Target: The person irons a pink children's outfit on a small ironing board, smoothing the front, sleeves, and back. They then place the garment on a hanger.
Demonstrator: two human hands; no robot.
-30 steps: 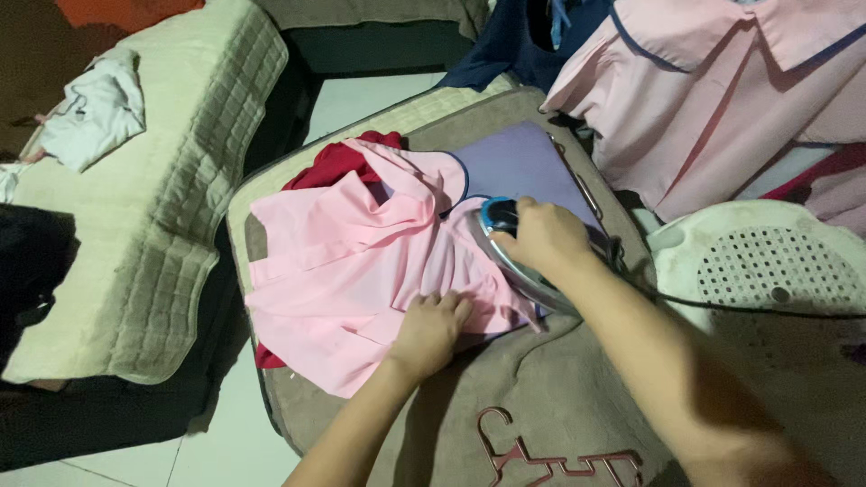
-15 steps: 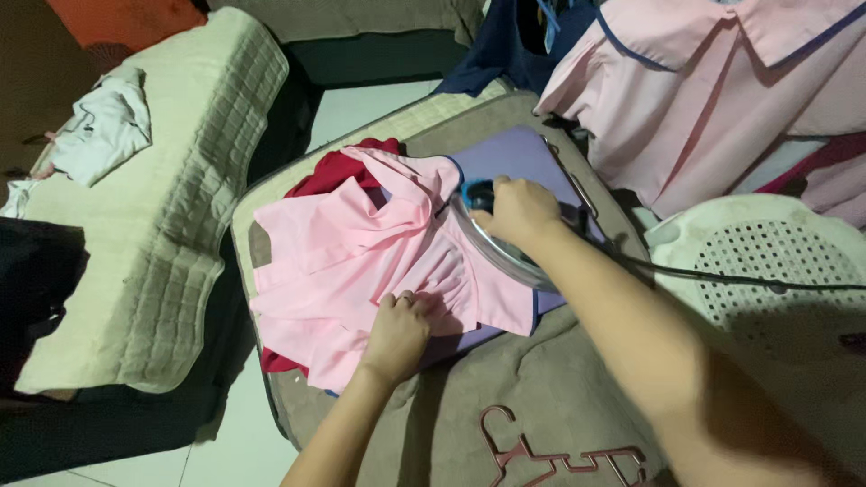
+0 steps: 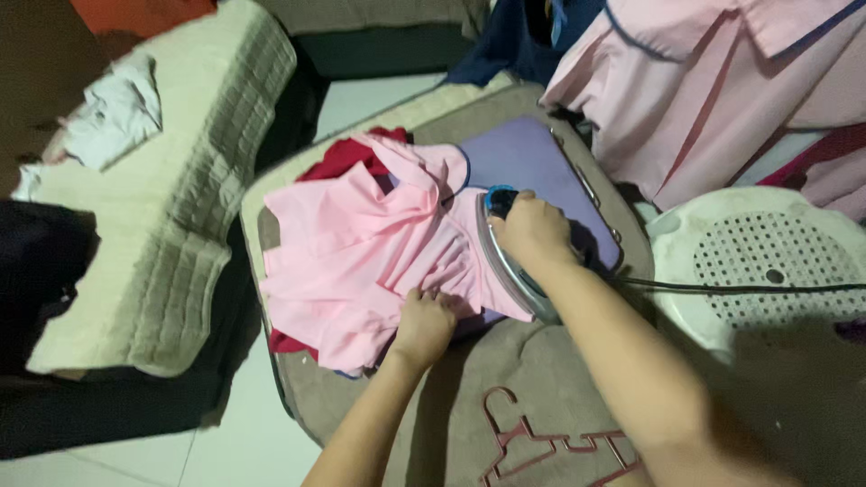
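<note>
head view: my right hand (image 3: 532, 230) is wrapped shut around the handle of the iron (image 3: 505, 257), whose silver soleplate sits on the pink garment (image 3: 361, 252) at its right edge. my left hand (image 3: 424, 325) lies palm down with fingers curled, pressing the near hem of the garment and pinching nothing that i can see. the garment is bunched across a purple pad (image 3: 532, 158) on a grey-brown blanket (image 3: 541, 388), with a red cloth (image 3: 338, 162) showing beneath it. a black cord (image 3: 749, 289) runs from the iron over a white perforated stool (image 3: 767, 261). a pink hanger (image 3: 550, 446) lies on the blanket near me. more pink shirts (image 3: 704, 90) hang at upper right.
</note>
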